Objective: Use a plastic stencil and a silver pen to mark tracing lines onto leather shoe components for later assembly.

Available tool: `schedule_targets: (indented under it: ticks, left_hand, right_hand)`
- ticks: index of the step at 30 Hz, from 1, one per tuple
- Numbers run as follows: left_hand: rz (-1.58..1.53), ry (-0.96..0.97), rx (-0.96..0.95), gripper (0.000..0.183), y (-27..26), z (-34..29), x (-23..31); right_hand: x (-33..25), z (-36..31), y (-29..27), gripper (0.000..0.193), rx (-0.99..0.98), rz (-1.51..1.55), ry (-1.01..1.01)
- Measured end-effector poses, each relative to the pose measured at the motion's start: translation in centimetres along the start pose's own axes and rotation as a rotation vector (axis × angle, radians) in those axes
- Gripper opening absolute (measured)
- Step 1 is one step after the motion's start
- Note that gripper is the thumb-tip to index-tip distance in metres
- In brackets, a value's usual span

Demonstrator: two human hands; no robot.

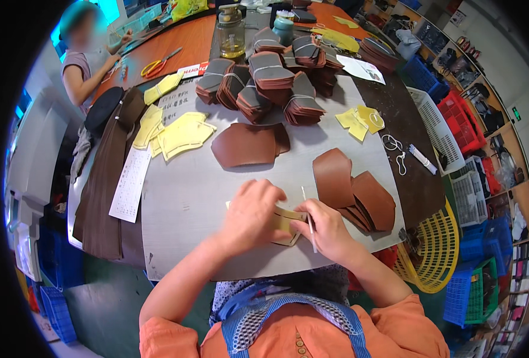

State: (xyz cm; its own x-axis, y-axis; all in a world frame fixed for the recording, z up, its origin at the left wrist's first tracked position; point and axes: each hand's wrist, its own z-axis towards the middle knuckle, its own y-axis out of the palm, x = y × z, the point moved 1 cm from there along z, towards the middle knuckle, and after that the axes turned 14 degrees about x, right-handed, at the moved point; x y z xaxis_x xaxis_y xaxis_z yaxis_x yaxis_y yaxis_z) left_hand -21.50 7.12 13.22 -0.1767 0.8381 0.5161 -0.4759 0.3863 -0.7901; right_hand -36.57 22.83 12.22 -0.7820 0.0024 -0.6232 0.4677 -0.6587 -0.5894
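Near the front of the grey work board, my left hand (248, 216) curls over a yellow pattern piece (283, 224), its fingers bent and slightly blurred. Part of that piece is hidden under the hand. My right hand (327, 228) is closed around a slim white marking pen (313, 240), and its fingertips touch the right end of the pattern piece. Brown leather pieces (372, 201) lie fanned in a pile to the right of my right hand. Ahead of my hands are more brown leather pieces (243, 145), overlapping.
Tied bundles of leather pieces (271, 71) are heaped at the back. Yellow patterns (184, 136) lie left, others (360, 121) right. Dark brown strips (106, 179) hang over the left edge. A glass jar (231, 36) and orange-handled scissors (154, 68) sit farther back. Another person (79, 65) works far left.
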Motion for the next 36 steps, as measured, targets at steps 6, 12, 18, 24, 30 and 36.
schedule_targets:
  ticks: [6, 12, 18, 24, 30, 36]
  left_hand:
    - [0.363, -0.065, 0.159, 0.083, -2.0, -2.2, -4.5]
    - [0.054, 0.003, -0.039, 0.068, -2.3, -6.9, 1.3]
    - [-0.098, 0.017, 0.269, 0.052, 1.5, -6.7, 3.6]
    - [-0.031, -0.013, 0.237, 0.048, 2.5, -7.1, 4.0]
    - [-0.049, -0.008, 0.244, 0.045, 2.2, -7.0, 3.8]
    - [-0.081, 0.014, 0.207, 0.031, 2.5, -7.1, 3.6]
  right_hand:
    - [4.2, 2.6, -7.8, 0.008, 0.221, -0.397, 0.016]
    - [2.0, 0.3, -8.1, 0.013, 0.202, 0.201, 0.49]
    - [-0.1, -1.9, -1.5, 0.013, 0.02, 0.177, 0.377]
    - [-1.3, -1.0, -0.9, 0.022, 0.031, -0.073, 0.073]
    - [-1.1, 2.9, 0.5, 0.026, -0.026, 0.333, 0.305]
    - [-1.9, 5.4, 7.6, 0.023, -0.233, 0.076, -0.119]
